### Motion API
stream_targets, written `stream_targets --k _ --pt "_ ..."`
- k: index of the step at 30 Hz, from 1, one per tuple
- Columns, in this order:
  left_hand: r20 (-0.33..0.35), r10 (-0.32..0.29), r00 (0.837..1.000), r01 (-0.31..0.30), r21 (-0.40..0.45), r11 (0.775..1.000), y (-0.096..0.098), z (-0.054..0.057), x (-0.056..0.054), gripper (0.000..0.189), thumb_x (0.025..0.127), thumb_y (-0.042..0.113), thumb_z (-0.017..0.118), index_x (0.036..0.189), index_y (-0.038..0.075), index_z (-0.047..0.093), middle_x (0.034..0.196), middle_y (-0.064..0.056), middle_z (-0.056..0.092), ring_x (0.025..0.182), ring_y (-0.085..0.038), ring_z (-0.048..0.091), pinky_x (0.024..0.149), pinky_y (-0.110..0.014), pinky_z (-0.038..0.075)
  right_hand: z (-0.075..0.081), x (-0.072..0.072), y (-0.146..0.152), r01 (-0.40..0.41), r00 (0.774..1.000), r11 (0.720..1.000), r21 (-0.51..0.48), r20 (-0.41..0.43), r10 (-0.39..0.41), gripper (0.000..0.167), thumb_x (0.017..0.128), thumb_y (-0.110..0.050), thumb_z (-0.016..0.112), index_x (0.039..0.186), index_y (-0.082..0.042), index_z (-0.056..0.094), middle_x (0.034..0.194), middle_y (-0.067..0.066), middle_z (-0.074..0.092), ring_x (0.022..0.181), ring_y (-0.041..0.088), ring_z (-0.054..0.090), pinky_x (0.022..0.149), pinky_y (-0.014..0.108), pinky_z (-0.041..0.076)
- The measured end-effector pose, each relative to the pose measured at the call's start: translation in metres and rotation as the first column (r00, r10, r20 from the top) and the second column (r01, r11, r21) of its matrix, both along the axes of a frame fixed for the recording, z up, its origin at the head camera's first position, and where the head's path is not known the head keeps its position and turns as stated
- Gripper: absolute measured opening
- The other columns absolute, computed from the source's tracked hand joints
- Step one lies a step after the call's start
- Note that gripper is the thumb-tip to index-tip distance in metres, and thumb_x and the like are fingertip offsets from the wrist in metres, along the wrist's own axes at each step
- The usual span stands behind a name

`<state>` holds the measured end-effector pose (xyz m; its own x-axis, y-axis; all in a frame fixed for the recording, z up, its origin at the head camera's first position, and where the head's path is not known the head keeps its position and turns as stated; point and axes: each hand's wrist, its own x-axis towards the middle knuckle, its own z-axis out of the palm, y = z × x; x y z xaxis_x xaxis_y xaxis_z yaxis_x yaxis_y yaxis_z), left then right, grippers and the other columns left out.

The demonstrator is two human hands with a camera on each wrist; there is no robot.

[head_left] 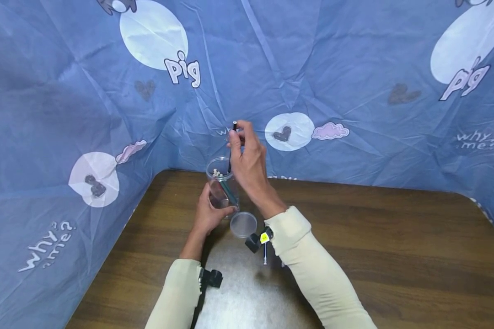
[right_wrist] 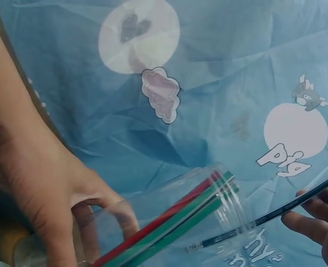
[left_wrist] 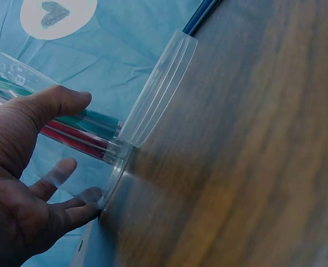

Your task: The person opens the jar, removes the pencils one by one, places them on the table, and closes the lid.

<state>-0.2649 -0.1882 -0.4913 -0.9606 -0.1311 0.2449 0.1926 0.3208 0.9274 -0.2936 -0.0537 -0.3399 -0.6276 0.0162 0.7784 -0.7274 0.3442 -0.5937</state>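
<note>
A clear plastic jar (head_left: 216,189) stands near the table's back edge, with red pencils (right_wrist: 153,231) and green pencils (right_wrist: 194,217) leaning inside. My left hand (head_left: 209,214) holds the jar low down, thumb on one side and fingers on the other. Above the rim, my right hand (head_left: 250,157) pinches a dark pencil (right_wrist: 292,204) near its top. That pencil's lower end, with a metal-looking band, is within the jar's mouth. A clear round lid (head_left: 244,225) lies on the table just in front of the jar.
A blue pencil (head_left: 265,254) lies on the wooden table (head_left: 395,237), partly hidden by my right wrist and its camera. Behind and to the left hangs a blue printed cloth (head_left: 230,68), close to the table edge.
</note>
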Motion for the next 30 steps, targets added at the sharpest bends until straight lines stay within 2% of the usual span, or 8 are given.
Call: stream_targets --k 10,15,19,22,24,28,30 --pt "-0.02 0.004 1.0 -0.004 -0.007 1.0 0.001 0.0 -0.002 0.086 0.062 -0.004 0.088 0.137 0.007 0.048 0.126 -0.017 0.059 0.116 -0.033 0.055 0.1 -0.047 0.044 0.026 0.016 0.015 0.059 0.984 0.996 -0.072 -0.161 -0.07 0.018 0.104 -0.018 0.053 0.116 -0.005 0.053 0.08 0.007 0.067 0.076 0.019 0.068 0.069 0.037 0.05" --pt "-0.03 0.004 1.0 -0.004 0.011 1.0 0.001 0.001 0.0 0.084 0.061 -0.006 0.088 0.135 0.006 0.049 0.122 -0.018 0.06 0.114 -0.034 0.056 0.099 -0.046 0.044 0.037 0.025 0.02 0.058 0.979 0.995 -0.087 -0.192 -0.074 0.017 0.103 -0.016 0.054 0.116 -0.005 0.053 0.082 0.008 0.068 0.075 0.018 0.068 0.068 0.036 0.051" --pt "-0.035 0.001 0.999 -0.001 0.018 1.0 0.0 0.0 -0.001 0.084 0.06 -0.006 0.088 0.134 0.006 0.05 0.122 -0.019 0.06 0.114 -0.034 0.055 0.099 -0.046 0.043 0.039 0.029 0.024 0.066 0.976 0.993 -0.094 -0.201 -0.084 0.017 0.102 -0.015 0.055 0.116 -0.006 0.054 0.081 0.007 0.067 0.071 0.018 0.067 0.068 0.036 0.05" --pt "-0.052 -0.005 0.999 0.006 0.031 1.0 0.0 0.0 -0.001 0.084 0.061 -0.008 0.088 0.135 0.004 0.05 0.123 -0.021 0.06 0.115 -0.036 0.055 0.1 -0.047 0.042 0.039 0.031 0.029 0.085 0.976 0.992 -0.096 -0.194 -0.102 0.017 0.102 -0.016 0.055 0.116 -0.007 0.054 0.077 0.005 0.066 0.07 0.018 0.066 0.068 0.038 0.048" --pt "-0.058 -0.007 0.998 0.009 0.032 0.999 0.002 0.009 0.005 0.083 0.062 -0.011 0.086 0.135 0.001 0.049 0.124 -0.024 0.059 0.116 -0.039 0.054 0.101 -0.049 0.042 0.038 0.033 0.033 0.099 0.978 0.99 -0.101 -0.173 -0.115 0.017 0.102 -0.017 0.055 0.117 -0.008 0.053 0.073 0.004 0.064 0.068 0.018 0.065 0.068 0.039 0.047" --pt "-0.039 -0.004 0.999 0.004 0.014 1.0 0.002 0.009 0.006 0.085 0.062 -0.009 0.086 0.137 0.002 0.047 0.127 -0.023 0.058 0.118 -0.038 0.053 0.102 -0.049 0.041 0.033 0.037 0.041 0.123 0.988 0.987 -0.1 -0.08 -0.131 0.018 0.104 -0.023 0.052 0.117 -0.01 0.052 0.071 0.004 0.062 0.067 0.017 0.063 0.065 0.042 0.046" --pt "-0.033 -0.006 0.999 0.007 0.003 1.0 0.0 0.004 0.004 0.087 0.062 -0.006 0.087 0.138 0.004 0.047 0.128 -0.021 0.058 0.119 -0.036 0.054 0.102 -0.048 0.042 0.028 0.039 0.045 0.132 0.991 0.986 -0.098 -0.023 -0.134 0.02 0.104 -0.025 0.051 0.118 -0.011 0.052 0.071 0.004 0.061 0.067 0.017 0.062 0.065 0.042 0.045"
